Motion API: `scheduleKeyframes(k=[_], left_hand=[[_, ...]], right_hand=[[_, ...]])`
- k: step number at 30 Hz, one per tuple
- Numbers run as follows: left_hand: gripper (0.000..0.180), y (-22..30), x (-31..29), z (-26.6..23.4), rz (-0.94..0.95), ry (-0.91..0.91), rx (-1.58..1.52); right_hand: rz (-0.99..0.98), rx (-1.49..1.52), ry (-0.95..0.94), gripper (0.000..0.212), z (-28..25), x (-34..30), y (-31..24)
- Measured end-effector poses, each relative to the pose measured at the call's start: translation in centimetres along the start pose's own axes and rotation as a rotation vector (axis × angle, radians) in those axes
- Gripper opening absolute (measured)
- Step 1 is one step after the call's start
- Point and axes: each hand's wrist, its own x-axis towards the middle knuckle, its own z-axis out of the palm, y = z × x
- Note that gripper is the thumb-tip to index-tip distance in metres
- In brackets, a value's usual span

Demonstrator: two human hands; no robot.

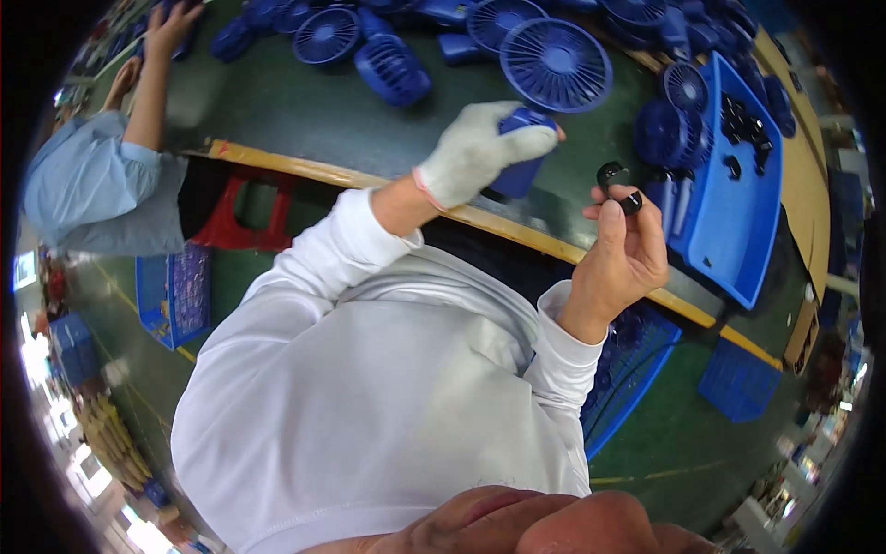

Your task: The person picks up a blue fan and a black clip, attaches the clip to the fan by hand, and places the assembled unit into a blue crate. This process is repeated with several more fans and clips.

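Observation:
My left hand (pixel 475 155), in a white glove, is closed around a blue plastic fan body (pixel 519 178) above the table's near edge. Just past it is a round blue fan grille (pixel 556 65); whether the two are joined I cannot tell. Bare and raised to the right, my right hand (pixel 620 251) pinches small black plastic caps (pixel 631 202) between thumb and fingers. One black ring-like piece (pixel 612 174) stands up at the fingertips.
Several blue fans (pixel 392 69) line the far side of the green table (pixel 277 102). A blue tray (pixel 738 222) with black pieces lies at the right. Blue crates (pixel 637 379) stand below. At the left another person (pixel 111 185) works beside a red stool (pixel 245 212).

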Motion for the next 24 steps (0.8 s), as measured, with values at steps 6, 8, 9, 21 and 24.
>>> scheduleKeyframes(k=[6, 8, 9, 21, 24], left_hand=[[0.043, -0.4, -3.0, 1.8, 0.335, 0.199, 0.249], [0.041, -0.1, -4.7, 2.0, 0.373, 0.265, 0.48], [0.056, 0.9, -5.1, 1.4, 0.34, 0.321, 0.564], [0.055, 0.3, -6.0, 0.7, 0.081, 0.24, 0.787], [0.059, -1.1, -5.1, 2.0, 0.203, 0.202, 0.815]], right_hand=[[0.279, 0.19, -0.094, 0.019, 2.4, -2.9, 0.4], [0.282, 0.17, -0.035, 0.017, 2.3, -3.5, 1.0], [0.269, 0.221, -0.066, 0.017, 2.4, -3.2, 2.4], [0.423, 0.196, -0.211, 0.039, 3.1, -1.9, 6.0], [0.407, 0.132, -0.075, 0.04, 1.4, -2.6, 5.7]])
